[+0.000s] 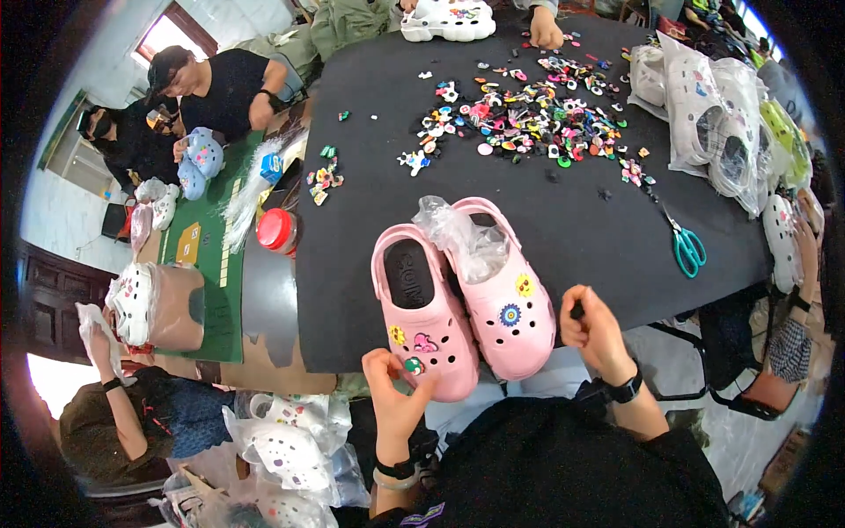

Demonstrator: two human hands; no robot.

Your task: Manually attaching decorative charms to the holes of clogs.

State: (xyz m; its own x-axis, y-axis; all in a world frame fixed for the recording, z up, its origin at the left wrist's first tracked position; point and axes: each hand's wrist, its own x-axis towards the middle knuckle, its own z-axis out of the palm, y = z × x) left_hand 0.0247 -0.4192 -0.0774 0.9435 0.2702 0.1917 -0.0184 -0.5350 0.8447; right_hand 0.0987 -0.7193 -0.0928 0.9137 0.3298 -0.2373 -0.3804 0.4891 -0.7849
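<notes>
A pair of pink clogs stands side by side at the near edge of the black table. The left clog [452, 380] carries a yellow flower charm [398, 335], a pink charm [425, 343] and a round green charm [413, 365]. My left hand [396, 392] closes its thumb and forefinger about the green charm at the toe. On the right clog [519, 352] are a blue round charm [510, 315] and a yellow flower charm [525, 285]. Just right of it, my right hand [601, 333] is curled, with a small dark thing [577, 311] between the fingers.
Loose colourful charms [537, 114] lie heaped across the table. Teal-handled scissors [689, 251] rest at the right. Bagged white clogs [713, 132] sit at the far right. A red-lidded jar [277, 231] stands left. Crumpled clear plastic [466, 242] fills the right clog's opening. Other people work around.
</notes>
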